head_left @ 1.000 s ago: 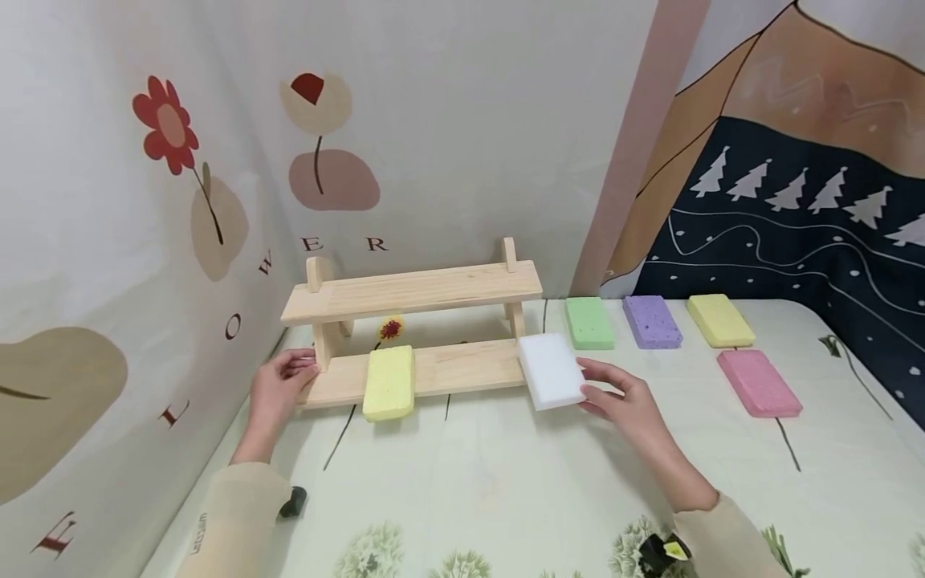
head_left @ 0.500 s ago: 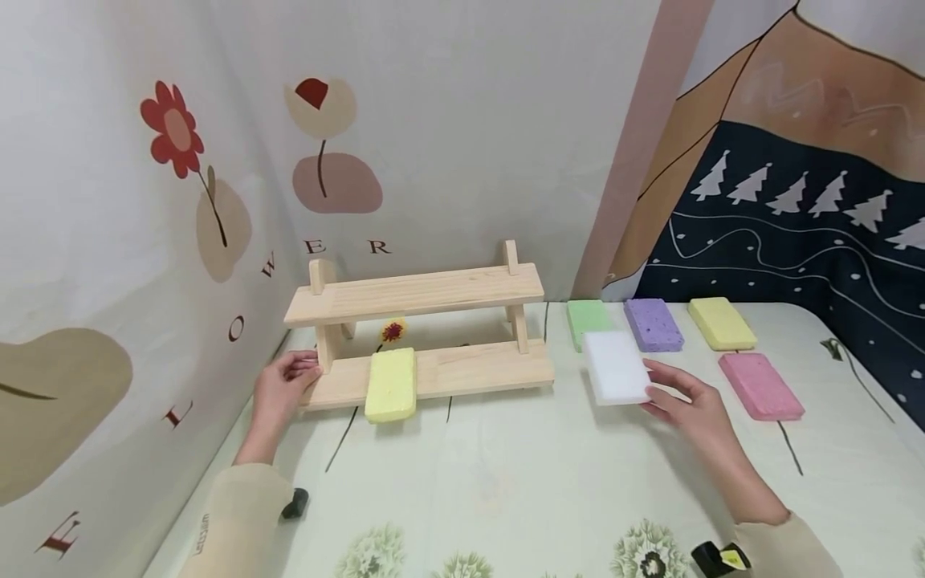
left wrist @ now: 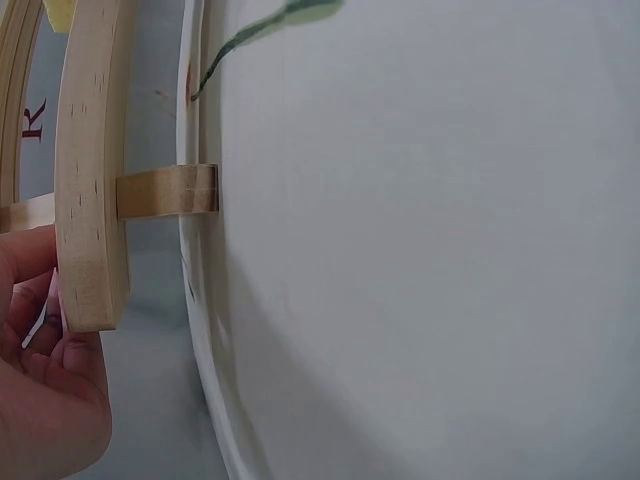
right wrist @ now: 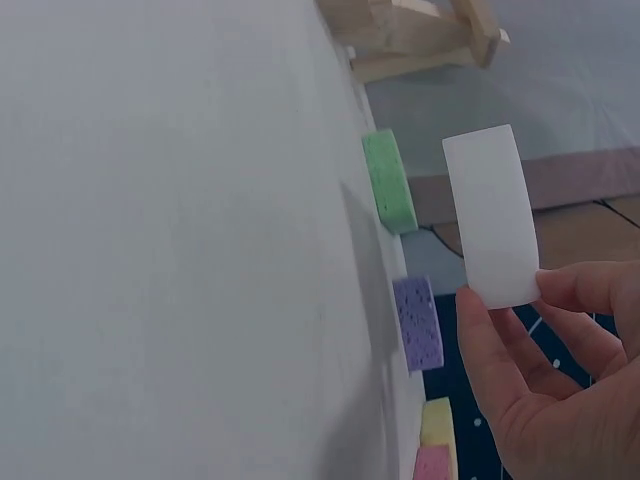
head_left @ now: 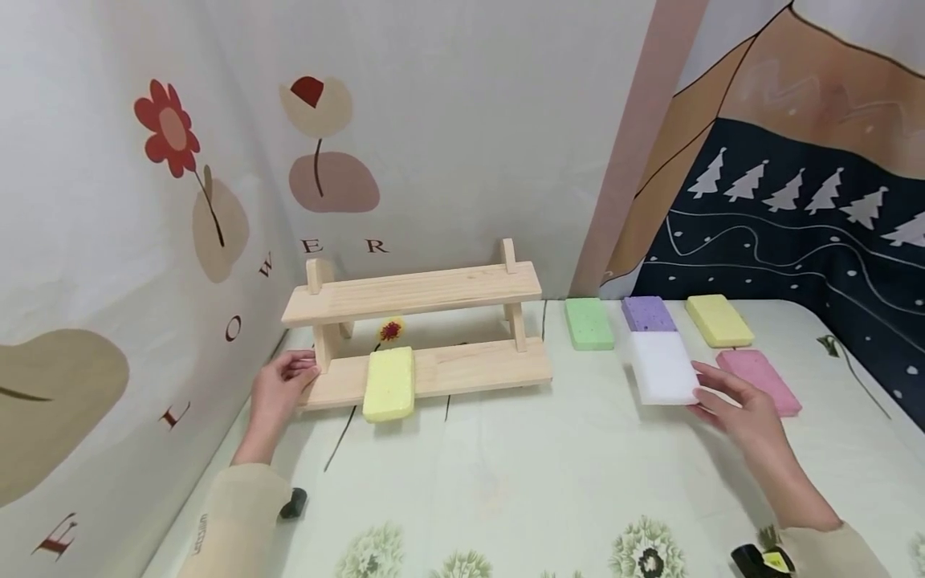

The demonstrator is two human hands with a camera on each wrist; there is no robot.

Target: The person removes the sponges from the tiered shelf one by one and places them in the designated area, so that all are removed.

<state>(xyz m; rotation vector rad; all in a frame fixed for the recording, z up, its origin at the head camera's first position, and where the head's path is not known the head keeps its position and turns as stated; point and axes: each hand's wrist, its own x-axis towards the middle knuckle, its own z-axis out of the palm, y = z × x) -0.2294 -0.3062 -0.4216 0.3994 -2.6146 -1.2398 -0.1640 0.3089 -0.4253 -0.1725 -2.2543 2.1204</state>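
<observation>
My right hand (head_left: 744, 408) pinches a white sponge (head_left: 662, 369) by its right edge, above the table. The sponge covers the near part of a purple sponge (head_left: 648, 313) in the head view; in the right wrist view the two are apart. A two-tier wooden shelf (head_left: 433, 291) stands at the left, and my left hand (head_left: 280, 387) grips the left end of its lower board. In the left wrist view, the fingers (left wrist: 30, 255) are at that board's end. A yellow sponge (head_left: 389, 384) rests on the lower board, jutting past its front edge.
Right of the shelf, a green sponge (head_left: 588, 323) and a second yellow sponge (head_left: 719, 321) lie on the table. A pink sponge (head_left: 759, 379) lies nearer, partly behind my right hand. Fabric-covered walls (head_left: 448, 144) close off the back and left.
My right hand has carried the white sponge rightward, from beside the shelf's right end to in front of the purple sponge. The left hand and the shelf have stayed in place.
</observation>
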